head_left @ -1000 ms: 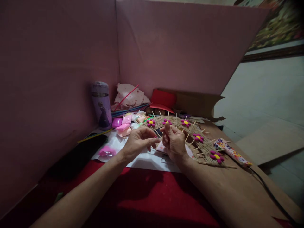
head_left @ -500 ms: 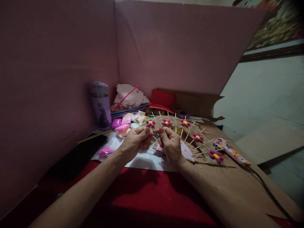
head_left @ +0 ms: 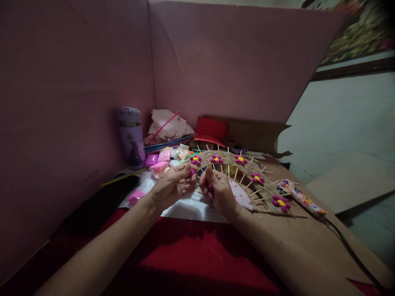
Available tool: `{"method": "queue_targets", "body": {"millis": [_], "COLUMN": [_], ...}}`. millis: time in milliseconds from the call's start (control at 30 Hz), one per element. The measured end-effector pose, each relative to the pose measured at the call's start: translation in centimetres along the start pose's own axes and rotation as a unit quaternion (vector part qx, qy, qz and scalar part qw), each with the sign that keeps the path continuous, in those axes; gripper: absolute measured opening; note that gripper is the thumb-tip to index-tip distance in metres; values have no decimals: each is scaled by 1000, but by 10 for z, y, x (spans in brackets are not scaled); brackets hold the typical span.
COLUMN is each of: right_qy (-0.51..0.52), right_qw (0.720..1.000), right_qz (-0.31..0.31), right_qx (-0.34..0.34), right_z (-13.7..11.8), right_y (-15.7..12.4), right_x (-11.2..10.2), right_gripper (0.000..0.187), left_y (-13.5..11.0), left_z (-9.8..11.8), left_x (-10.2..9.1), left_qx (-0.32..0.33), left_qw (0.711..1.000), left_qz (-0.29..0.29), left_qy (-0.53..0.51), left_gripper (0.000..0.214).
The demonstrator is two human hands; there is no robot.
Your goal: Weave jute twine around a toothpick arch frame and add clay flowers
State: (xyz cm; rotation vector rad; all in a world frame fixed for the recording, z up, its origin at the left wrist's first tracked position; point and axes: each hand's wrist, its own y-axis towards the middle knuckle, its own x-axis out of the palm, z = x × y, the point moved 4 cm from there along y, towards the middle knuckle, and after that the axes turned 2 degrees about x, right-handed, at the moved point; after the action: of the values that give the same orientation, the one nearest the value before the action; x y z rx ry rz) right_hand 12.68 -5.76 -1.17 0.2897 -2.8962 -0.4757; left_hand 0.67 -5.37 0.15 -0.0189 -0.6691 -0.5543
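My left hand [head_left: 173, 184] pinches a small lump of magenta clay [head_left: 192, 172] between thumb and fingertips. Just to its right, my right hand [head_left: 219, 190] is closed, with magenta clay [head_left: 210, 188] showing inside its curled fingers. Behind both hands lies a fan-shaped craft [head_left: 266, 191] of woven jute twine over thin wooden sticks. Magenta flowers with yellow centres, such as this flower [head_left: 257, 178], sit along its band. A piece of pink dotted fabric [head_left: 240, 194] fills the inner part, partly hidden by my right hand.
Packets of coloured clay [head_left: 159, 164] lie at the left by a purple bottle [head_left: 132, 137]. A flower-patterned glue gun [head_left: 301, 197] with a black cord rests on brown cardboard [head_left: 296, 238] at the right. Pink panels [head_left: 228, 61] stand behind. Red cloth [head_left: 182, 250] covers the front.
My hands have drawn slightly apart. The left fingers have opened a little around the magenta lump, and more magenta clay now shows in my right hand.
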Motion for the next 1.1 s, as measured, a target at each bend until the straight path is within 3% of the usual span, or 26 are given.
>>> {"method": "queue_targets", "body": {"millis": [200, 367, 533, 1000, 1100], "right_qy": [43, 52, 31, -81, -117], "right_qw": [995, 999, 998, 989, 986], "right_qz": [-59, -9, 49, 79, 61], "right_qx": [66, 12, -31, -94, -98], "right_z": [4, -8, -9, -13, -13], "right_y": [-1, -2, -4, -10, -9], "right_x": [8, 5, 1, 2, 4], "right_gripper": [56, 52, 45, 16, 19], "left_y": [-1, 0, 1, 3, 4], "left_z": [-2, -2, 1, 2, 2], "left_x": [0, -4, -4, -7, -7], "left_qx": [-52, -60, -25, -2, 28], "left_qw": [994, 995, 999, 998, 995], "left_qz": [-96, -60, -7, 43, 58], "left_qy": [8, 46, 46, 50, 75], "left_gripper": [19, 19, 18, 28, 31]}}
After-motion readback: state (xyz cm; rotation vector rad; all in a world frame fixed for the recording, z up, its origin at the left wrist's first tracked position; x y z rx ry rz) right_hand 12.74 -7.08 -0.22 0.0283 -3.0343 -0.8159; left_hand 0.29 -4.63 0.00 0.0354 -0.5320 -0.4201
